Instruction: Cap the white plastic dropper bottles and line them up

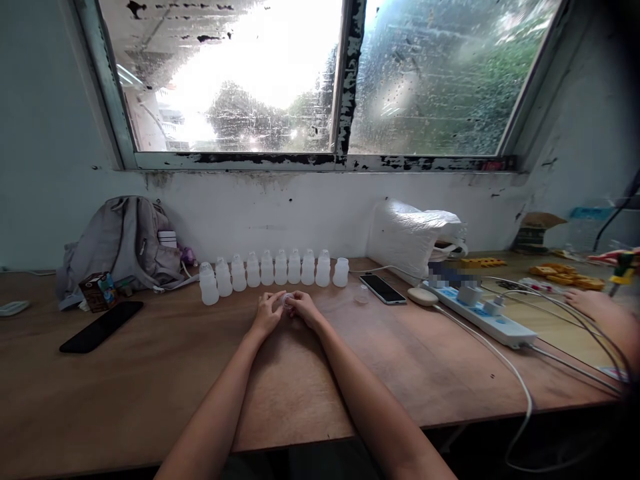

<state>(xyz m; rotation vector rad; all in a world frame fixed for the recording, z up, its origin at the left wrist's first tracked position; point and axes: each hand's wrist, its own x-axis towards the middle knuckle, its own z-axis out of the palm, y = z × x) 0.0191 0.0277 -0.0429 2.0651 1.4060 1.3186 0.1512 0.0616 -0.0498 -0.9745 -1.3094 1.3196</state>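
Small translucent white plastic cap [287, 300], round, pinched between both hands low over the wooden worktop [150, 387]. Left hand [267, 313] and right hand [303, 308]: each grip clenched on the cap, fingertips meeting. Step judged: fitting or working the cap; next move calls for fine fingertip control. Behind: row of matte white plastic bottles [267, 269], upright, waisted. Right: clear loose cap [361, 294], glossy black phone [383, 289], white power strip [483, 313].
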